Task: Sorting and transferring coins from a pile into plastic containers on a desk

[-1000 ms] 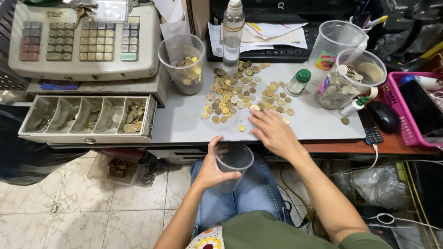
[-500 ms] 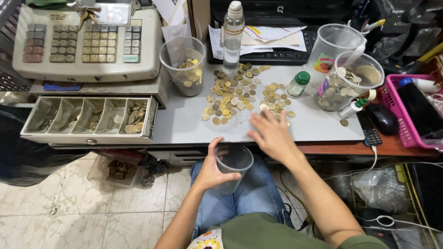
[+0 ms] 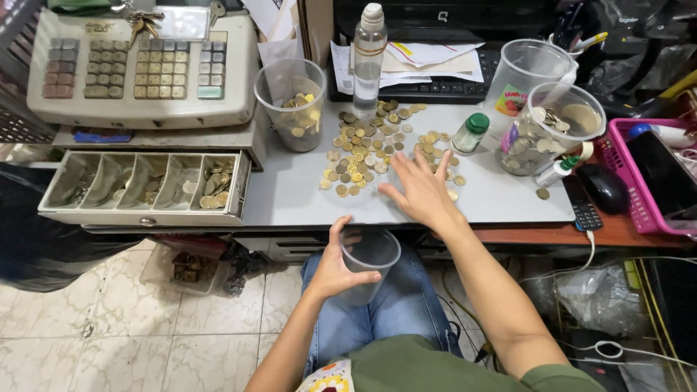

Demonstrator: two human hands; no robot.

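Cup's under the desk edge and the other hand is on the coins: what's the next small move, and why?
Probably drag the right hand toward the desk edge, sweeping the nearest coins off. The left hand holds the clear plastic cup open just below that edge, and the right hand's fingers lie flat beside the coins.

My grey flat desktop (image 3: 290, 192) carries scattered gold and silver coins (image 3: 363, 149), clear plastic cups, a clear bottle (image 3: 368, 58) and a beige cash register (image 3: 141, 65).
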